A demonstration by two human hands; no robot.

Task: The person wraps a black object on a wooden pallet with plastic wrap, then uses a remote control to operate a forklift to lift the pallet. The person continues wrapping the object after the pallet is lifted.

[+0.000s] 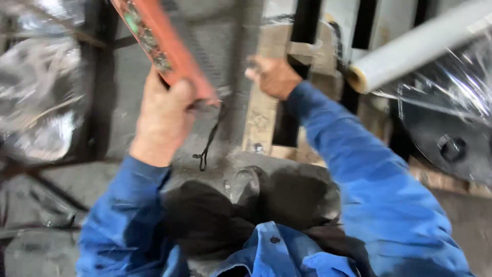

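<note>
Head view is showing the left hand [163, 115] wrapping its fingers tightly around the lower end of a long orange plastic control box [161, 46], lifted over the grey concrete floor [128, 102]. It is looking rigid, fairly light, and best gripped low. The right hand [272, 76] is blurring beside a wooden pallet [261, 113]; I cannot tell its grip.

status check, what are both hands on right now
Left hand gripping long orange remote-style handset, black cord dangling. Right hand closed at black metal bar; grip blurred. Roll of clear stretch film lies right.
</note>
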